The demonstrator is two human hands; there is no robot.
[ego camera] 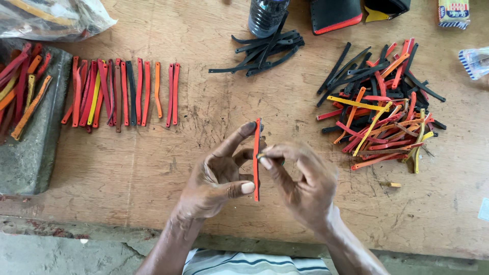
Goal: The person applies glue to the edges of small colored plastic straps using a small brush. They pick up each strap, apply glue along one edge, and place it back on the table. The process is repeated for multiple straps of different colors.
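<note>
A: Head cam, what's in the hands?

B: Left hand pinches a red strip edge-on, forefinger at its top end, thumb near the bottom. Strip stands upright over the table, mid-frame, just above the near edge.

A: Right?

B: Right hand touches the strip's mid part w/ fingertips bunched, pinching something small at it; too small to tell what.

A: Around them?

B: Left: row of strips laid side by side, mostly red/orange, one yellow, one dark. Further left a grey slab w/ more strips on it. Right: loose heap of red, orange, yellow, black strips. Top centre: black strips by a bottle. Plastic bag top-left corner.
</note>
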